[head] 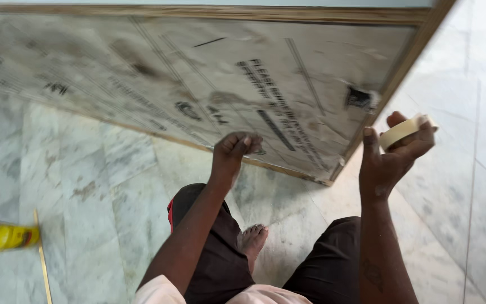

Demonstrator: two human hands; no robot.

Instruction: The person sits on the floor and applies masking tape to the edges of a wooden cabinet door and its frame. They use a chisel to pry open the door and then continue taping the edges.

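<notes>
while both hands are up in front of the panel, here's the layout going left to right, all from the head view

far left floor: a yellow tool [11,237] lies on the marble floor [97,186] with a thin wooden strip [43,256] just beside it, well apart from either hand

panel: a big flat panel [198,79] with a film-covered face and a wood-coloured edge leans up off the floor, its long axis running left to right across the view, its right corner coming down between the two hands

left hand: the left hand [233,155] is curled into a loose fist right in front of the panel's lower edge, fingertips pinched together. can't tell if there's anything in the pinch, maybe a tape end, but it's too blurry to call

foot: a bare foot [252,241] rests on the floor below and between the hands, knees in dark shorts on either side

right hand: the right hand [392,155] is closed round a roll of pale masking tape [403,130], thumb on the near side and fingers wrapped over the top, roll held flat-ish with its edge toward the camera

the key relation: the tape roll sits to the right of the panel's corner, just off its right edge, so the right hand is the one with the tape and the left hand is nearer the panel face. the gap between the hands runs roughly level, along the panel's bottom edge

dark patch: a small torn dark spot [359,98] on the film sits near the right edge, above the roll
</notes>
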